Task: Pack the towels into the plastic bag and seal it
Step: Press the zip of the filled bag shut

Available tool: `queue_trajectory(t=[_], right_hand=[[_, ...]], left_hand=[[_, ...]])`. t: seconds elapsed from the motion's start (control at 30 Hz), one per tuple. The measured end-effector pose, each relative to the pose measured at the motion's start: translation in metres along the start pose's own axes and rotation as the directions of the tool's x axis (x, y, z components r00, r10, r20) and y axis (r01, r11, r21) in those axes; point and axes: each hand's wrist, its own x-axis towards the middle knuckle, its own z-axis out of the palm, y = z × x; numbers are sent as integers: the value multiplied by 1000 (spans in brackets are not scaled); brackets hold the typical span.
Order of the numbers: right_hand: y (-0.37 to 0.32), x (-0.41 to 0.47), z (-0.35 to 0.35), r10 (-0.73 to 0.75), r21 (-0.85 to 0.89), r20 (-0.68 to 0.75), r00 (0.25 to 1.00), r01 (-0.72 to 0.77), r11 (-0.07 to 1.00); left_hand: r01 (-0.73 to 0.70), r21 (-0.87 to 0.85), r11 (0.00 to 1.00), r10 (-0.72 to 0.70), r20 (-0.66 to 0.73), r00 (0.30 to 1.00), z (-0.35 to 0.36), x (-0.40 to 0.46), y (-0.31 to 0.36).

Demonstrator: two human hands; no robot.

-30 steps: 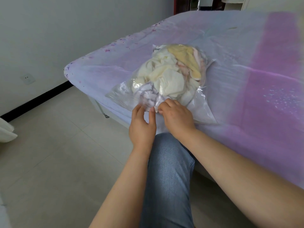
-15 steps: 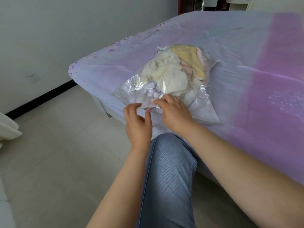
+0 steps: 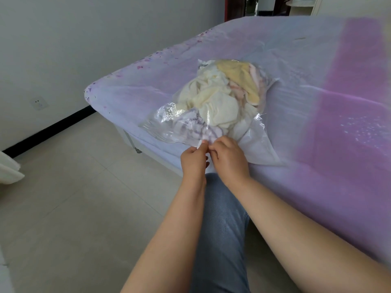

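Meanwhile, left hand (image 3: 193, 158) and right hand (image 3: 229, 157) pinch the slippery plastic bag (image 3: 257, 144) mouth at six o'clock; soft, light towels (image 3: 220, 102) bulge inside, on the bed (image 3: 317, 70).

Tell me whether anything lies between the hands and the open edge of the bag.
Nothing visible does. The left hand and right hand both pinch the near edge of the plastic bag directly, side by side. The towels sit deeper inside, back from that edge, on the bed.
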Motion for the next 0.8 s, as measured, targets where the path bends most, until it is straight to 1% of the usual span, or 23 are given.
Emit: queue_trajectory(t=[0.1, 0.2, 0.27, 0.33, 0.4, 0.47, 0.6, 0.8], right_hand=[[-3, 0, -1, -13, -21, -3, 1000, 13, 1000], [-2, 0, -7, -37, -30, -10, 999, 37, 999], [-2, 0, -9, -51, -32, -7, 999, 50, 998], [-2, 1, -10, -45, -39, 17, 999, 46, 998], [-1, 3, -10, -22, -53, 36, 999, 23, 998], [0, 4, -11, -17, -53, 34, 999, 19, 998], [1, 4, -12, -27, -47, 2, 1000, 27, 999], [7, 2, -10, -29, -36, -23, 999, 28, 999]], left_hand=[[-64, 15, 998, 64, -37, 997, 1, -4, 2], [-128, 120, 985, 131, -24, 991, -1, -1, 2], [-180, 187, 966, 194, -60, 979, 0, 1, 1], [-207, 185, 961, 232, -128, 964, 3, 1, 0], [-208, 177, 962, 238, -167, 957, 5, 4, -2], [-214, 183, 960, 244, -162, 956, 3, 8, -1], [-201, 159, 966, 231, -194, 954, -10, 16, 11], [-227, 93, 970, 244, -269, 932, -33, 27, 29]])
